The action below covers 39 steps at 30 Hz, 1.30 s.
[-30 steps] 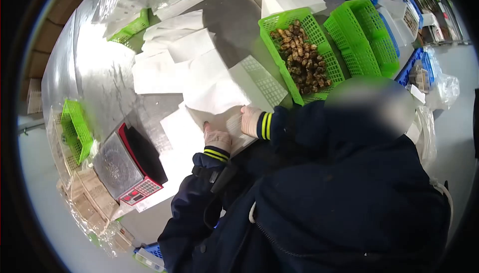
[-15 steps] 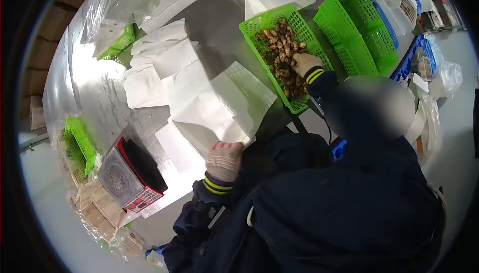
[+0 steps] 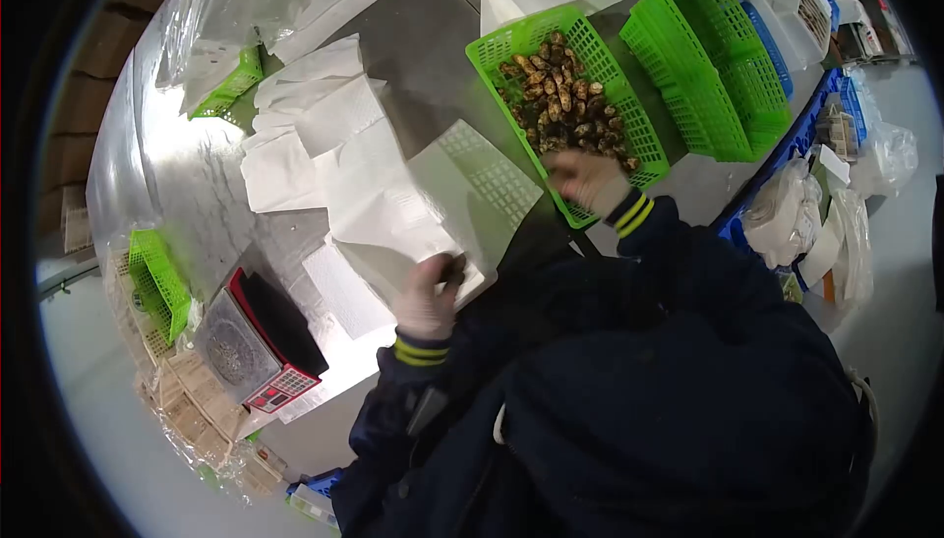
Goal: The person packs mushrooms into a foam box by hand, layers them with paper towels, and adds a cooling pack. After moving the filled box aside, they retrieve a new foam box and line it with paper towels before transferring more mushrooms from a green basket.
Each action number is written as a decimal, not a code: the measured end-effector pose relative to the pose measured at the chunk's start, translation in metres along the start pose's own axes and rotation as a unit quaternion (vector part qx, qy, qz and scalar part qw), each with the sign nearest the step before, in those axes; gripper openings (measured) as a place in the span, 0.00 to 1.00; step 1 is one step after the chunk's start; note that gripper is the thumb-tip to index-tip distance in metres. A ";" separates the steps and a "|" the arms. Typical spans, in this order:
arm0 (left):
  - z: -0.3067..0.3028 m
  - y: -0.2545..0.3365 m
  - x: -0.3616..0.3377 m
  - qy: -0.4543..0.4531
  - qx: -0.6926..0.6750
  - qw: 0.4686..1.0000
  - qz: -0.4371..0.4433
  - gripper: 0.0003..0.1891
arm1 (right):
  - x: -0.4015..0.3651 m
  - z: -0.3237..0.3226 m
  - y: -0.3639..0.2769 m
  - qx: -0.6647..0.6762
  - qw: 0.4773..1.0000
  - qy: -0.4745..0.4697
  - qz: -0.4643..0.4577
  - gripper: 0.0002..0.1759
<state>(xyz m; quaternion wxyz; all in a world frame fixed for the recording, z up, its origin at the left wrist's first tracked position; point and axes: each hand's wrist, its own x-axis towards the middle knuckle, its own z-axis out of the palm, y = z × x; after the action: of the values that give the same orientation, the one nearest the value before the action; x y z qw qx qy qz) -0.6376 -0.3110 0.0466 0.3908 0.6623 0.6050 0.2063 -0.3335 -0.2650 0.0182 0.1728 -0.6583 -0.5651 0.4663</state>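
My left hand (image 3: 430, 298), in a light glove, is at the near edge of a container lined with white paper (image 3: 388, 199). Its thumb and fingers close on a small dark brown piece (image 3: 453, 269). My right hand (image 3: 593, 184), also gloved, is over the near end of a green plastic basket (image 3: 612, 76). Motion blurs its fingers, and I cannot tell whether they hold anything. Brown, knobby, finger-length pieces (image 3: 562, 95) lie heaped in that basket.
More green baskets (image 3: 678, 76) are nested to the right. A red scale (image 3: 285, 386) with a metal plate stands at the left, near another green basket (image 3: 157, 282). White paper sheets (image 3: 305, 110) cover part of the metal table (image 3: 197, 174). Clear plastic bags (image 3: 880, 154) hang at the right.
My right hand has drawn back from the middle of the heap to the basket's near end. My left hand has turned and now shows a dark brown piece in its fingers.
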 end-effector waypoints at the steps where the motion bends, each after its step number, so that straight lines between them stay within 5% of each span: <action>1: -0.011 -0.024 -0.010 0.024 0.130 0.991 0.028 0.10 | 0.014 -0.013 0.014 -0.096 0.994 0.020 0.054 0.25; 2: -0.020 -0.043 -0.016 0.047 0.257 0.964 0.057 0.09 | 0.029 -0.023 0.023 -0.191 0.975 0.038 0.106 0.25; 6: -0.018 -0.075 -0.030 0.034 0.389 0.914 0.111 0.07 | 0.062 -0.011 0.004 -0.381 0.909 -0.044 0.160 0.27; 8: -0.017 -0.078 -0.030 0.012 0.390 0.918 0.069 0.07 | 0.064 -0.006 0.051 -0.321 0.944 0.067 0.035 0.25; 10: -0.011 -0.091 -0.029 0.036 0.372 0.921 0.111 0.07 | 0.046 -0.012 0.008 -0.264 0.960 0.092 -0.003 0.22; 12: -0.020 -0.078 -0.025 -0.048 0.408 0.909 0.068 0.08 | 0.034 0.004 -0.033 -0.157 0.984 0.081 -0.018 0.21; 16: -0.014 -0.087 -0.017 -0.128 0.446 0.886 0.007 0.10 | -0.003 0.075 -0.136 -0.201 0.950 -0.179 -0.157 0.15; 18: -0.017 -0.082 -0.014 -0.159 0.449 0.879 -0.002 0.11 | -0.006 0.120 -0.135 -0.304 0.902 -0.188 -0.243 0.13; 23: -0.018 -0.078 -0.011 -0.178 0.439 0.880 -0.021 0.09 | 0.012 0.181 -0.121 -0.445 0.823 -0.275 -0.222 0.12; 26: -0.022 -0.073 -0.010 -0.203 0.436 0.877 -0.024 0.09 | 0.011 0.178 -0.122 -0.422 0.843 -0.276 -0.186 0.12; 29: 0.008 -0.121 -0.015 -0.126 0.402 0.907 -0.023 0.09 | 0.006 0.155 -0.124 -0.375 0.863 -0.238 -0.240 0.15; 34: -0.018 -0.082 -0.013 -0.177 0.431 0.885 0.012 0.08 | -0.001 0.120 -0.118 -0.321 0.895 -0.149 -0.271 0.13; 39: -0.022 -0.080 -0.016 -0.151 0.394 0.906 0.018 0.08 | 0.006 0.162 -0.125 -0.431 0.834 -0.258 -0.229 0.09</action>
<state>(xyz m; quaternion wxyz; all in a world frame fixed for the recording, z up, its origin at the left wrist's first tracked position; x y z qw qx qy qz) -0.7081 -0.3234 0.0013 0.1804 0.7966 0.5587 -0.1442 -0.5379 -0.2706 0.0284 -0.1785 -0.3738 -0.8674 0.2757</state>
